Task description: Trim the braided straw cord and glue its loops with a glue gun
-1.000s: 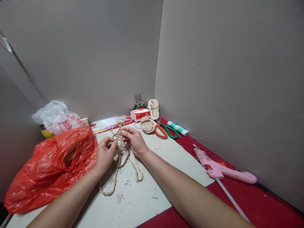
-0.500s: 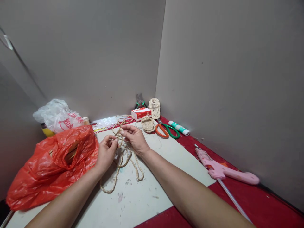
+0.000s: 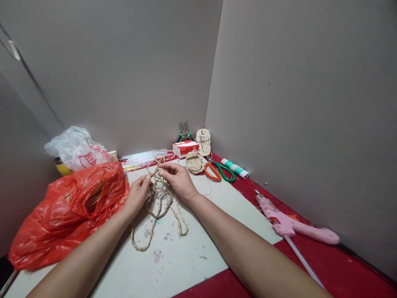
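Note:
A thin braided straw cord [image 3: 151,238] lies in loose loops on the white board [image 3: 186,269]. My left hand [image 3: 138,193] pinches a strand of it between thumb and fingers, at the left of the tangle. Close beside, my right hand [image 3: 179,182] grips another part of the cord with thumb and forefinger. Loops hang and trail below both hands toward me. Just beyond my right hand sit a small woven straw piece [image 3: 194,163] and scissors with one orange and one green handle [image 3: 226,171].
A red plastic bag [image 3: 68,215] with wooden pieces bulges at left, a white bag [image 3: 80,149] behind it. Clear glue sticks [image 3: 142,158], a red-and-white box [image 3: 185,149], pliers [image 3: 185,132] and a sole-shaped straw piece [image 3: 203,142] line the back. A pink glue gun [image 3: 297,227] lies right.
My left hand has turned and its fingers have closed up on the cord, a little higher. The right hand stays nearly in place. The view has shifted slightly.

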A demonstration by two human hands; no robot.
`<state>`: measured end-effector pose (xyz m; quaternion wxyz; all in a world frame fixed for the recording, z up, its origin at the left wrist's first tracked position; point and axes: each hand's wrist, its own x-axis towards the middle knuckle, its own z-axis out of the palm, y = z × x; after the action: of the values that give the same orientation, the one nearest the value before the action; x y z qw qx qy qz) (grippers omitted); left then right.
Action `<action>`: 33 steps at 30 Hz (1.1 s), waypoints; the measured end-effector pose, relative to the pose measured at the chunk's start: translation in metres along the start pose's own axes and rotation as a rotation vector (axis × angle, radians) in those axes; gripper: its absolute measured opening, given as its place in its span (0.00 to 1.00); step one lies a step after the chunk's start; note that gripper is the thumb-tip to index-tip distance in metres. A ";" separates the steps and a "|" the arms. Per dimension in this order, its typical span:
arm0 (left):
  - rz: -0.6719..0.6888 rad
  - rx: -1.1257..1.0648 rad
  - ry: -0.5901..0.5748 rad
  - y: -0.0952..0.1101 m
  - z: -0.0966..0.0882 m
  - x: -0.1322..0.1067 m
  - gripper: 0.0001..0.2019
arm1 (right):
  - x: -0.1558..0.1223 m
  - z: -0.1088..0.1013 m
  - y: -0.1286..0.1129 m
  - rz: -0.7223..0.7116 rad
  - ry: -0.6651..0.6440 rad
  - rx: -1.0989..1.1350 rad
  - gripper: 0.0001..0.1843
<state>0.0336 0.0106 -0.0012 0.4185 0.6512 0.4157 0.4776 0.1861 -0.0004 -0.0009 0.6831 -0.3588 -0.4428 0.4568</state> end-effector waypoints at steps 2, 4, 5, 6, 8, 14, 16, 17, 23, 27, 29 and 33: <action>0.003 -0.002 -0.024 0.000 0.001 -0.002 0.15 | 0.001 -0.001 0.002 0.008 0.024 -0.016 0.12; 0.013 -0.014 -0.035 0.001 0.003 -0.004 0.12 | 0.002 -0.001 0.002 0.018 0.048 -0.019 0.11; 0.019 -0.023 -0.033 0.001 0.003 -0.004 0.12 | 0.002 -0.001 0.001 0.022 0.058 -0.017 0.11; 0.026 -0.034 -0.029 0.001 0.004 -0.005 0.11 | 0.003 0.000 0.000 0.025 0.066 -0.015 0.10; 0.039 -0.057 -0.014 0.001 0.004 -0.005 0.11 | 0.002 0.000 -0.002 0.032 0.072 -0.011 0.10; -0.027 -0.195 -0.015 0.003 0.007 -0.006 0.12 | 0.002 0.001 -0.008 0.080 0.050 0.006 0.10; -0.100 -0.261 -0.059 0.006 0.009 -0.008 0.14 | 0.002 -0.001 -0.010 0.094 0.043 0.009 0.09; -0.136 -0.291 -0.081 0.007 0.011 -0.009 0.15 | 0.003 -0.001 -0.011 0.099 0.040 0.011 0.09; -0.249 -0.402 -0.131 0.010 0.013 -0.012 0.17 | 0.003 -0.003 -0.014 0.138 0.022 0.032 0.09; -0.259 -0.407 -0.126 0.008 0.012 -0.010 0.17 | 0.002 -0.003 -0.013 0.187 -0.006 0.065 0.13; -0.247 -0.397 -0.111 0.008 0.011 -0.009 0.17 | 0.002 -0.003 -0.012 0.214 -0.024 0.081 0.14; -0.227 -0.365 -0.098 0.006 0.012 -0.008 0.17 | 0.003 -0.004 -0.009 0.243 -0.041 0.099 0.13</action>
<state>0.0441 -0.0007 0.0004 0.6003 0.5361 0.3721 0.4624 0.1937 -0.0009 0.0067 0.6302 -0.3662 -0.3869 0.5648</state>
